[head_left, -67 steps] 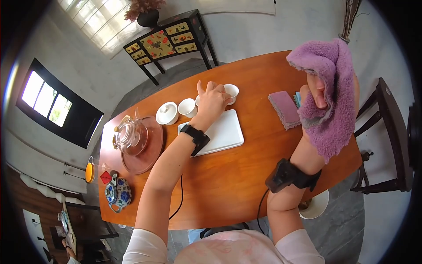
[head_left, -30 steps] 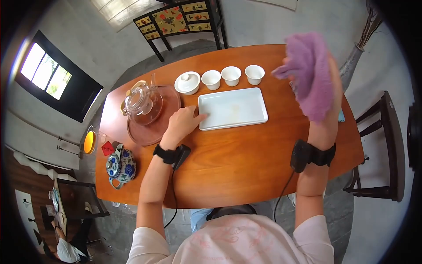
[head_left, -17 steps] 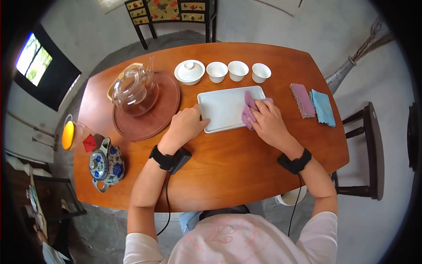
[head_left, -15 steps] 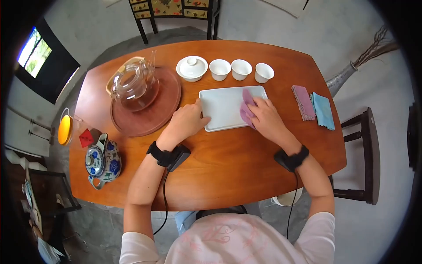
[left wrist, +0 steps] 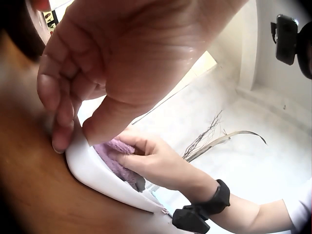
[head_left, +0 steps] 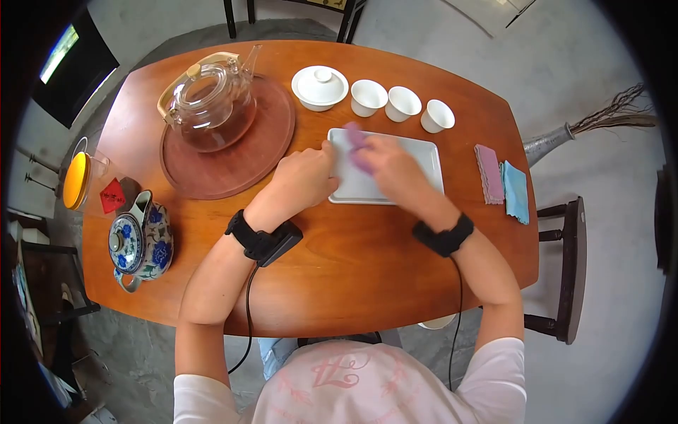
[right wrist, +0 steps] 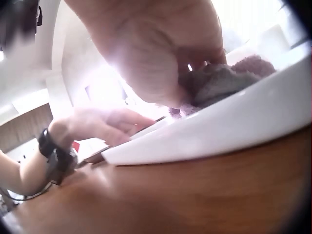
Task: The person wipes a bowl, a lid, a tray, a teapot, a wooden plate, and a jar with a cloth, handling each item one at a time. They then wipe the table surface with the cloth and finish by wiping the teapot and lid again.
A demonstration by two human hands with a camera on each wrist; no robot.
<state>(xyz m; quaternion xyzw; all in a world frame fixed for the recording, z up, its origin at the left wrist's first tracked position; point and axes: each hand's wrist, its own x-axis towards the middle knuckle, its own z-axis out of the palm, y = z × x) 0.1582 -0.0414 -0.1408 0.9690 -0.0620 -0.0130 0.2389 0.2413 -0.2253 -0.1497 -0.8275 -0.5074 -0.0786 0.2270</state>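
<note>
A white rectangular tray lies on the wooden table. My left hand grips its left rim, thumb on the inside edge, as the left wrist view shows at the tray's rim. My right hand presses a purple fluffy cloth onto the tray's left part; this hand is motion-blurred. From the left wrist the cloth shows bunched under the right hand's curled fingers. The right wrist view has the cloth sitting on the tray.
A glass teapot stands on a round wooden tray. A lidded white bowl and three white cups line the far side. Folded pink and blue cloths lie right. A blue-patterned teapot sits left.
My right hand brought the purple cloth down from the air onto the tray and slid it from the right end to the left. My left hand left the cups and took the tray's left rim.
</note>
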